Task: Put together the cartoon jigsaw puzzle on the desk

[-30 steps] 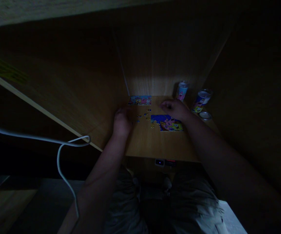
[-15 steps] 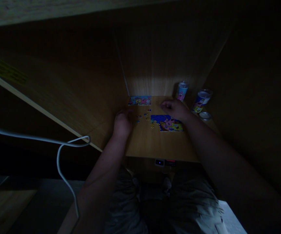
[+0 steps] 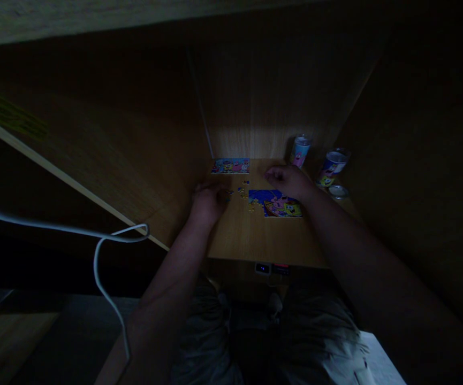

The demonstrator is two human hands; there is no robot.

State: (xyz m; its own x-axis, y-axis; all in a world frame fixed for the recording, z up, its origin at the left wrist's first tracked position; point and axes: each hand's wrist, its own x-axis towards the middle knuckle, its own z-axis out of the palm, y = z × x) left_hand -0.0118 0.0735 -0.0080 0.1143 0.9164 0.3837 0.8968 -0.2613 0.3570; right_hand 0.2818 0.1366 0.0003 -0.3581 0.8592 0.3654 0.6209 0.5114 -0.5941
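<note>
A partly joined jigsaw puzzle (image 3: 285, 206), blue with pink and yellow cartoon figures, lies flat on the wooden tabletop. Several loose puzzle pieces (image 3: 241, 190) are scattered to its left, and some lie against its ragged left side. My left hand (image 3: 207, 202) is low over the table beside the leftmost pieces, fingers apart and fingertips close to them; the dimness hides whether it touches one. Over the puzzle's upper right part, my right hand (image 3: 289, 181) has its fingers curled in. Whatever may be inside that curl is hidden.
A cartoon picture strip (image 3: 230, 166) lies at the back left. Two clear-topped printed cans (image 3: 300, 149) (image 3: 331, 167) stand at the right, with a round lid (image 3: 338, 192) nearby. Wooden panels enclose the table; a white cable (image 3: 106, 289) hangs at the left.
My left hand has shifted right, toward the loose pieces, and its fingers have stretched out. My right hand stays in the same place, and the puzzle looks unchanged.
</note>
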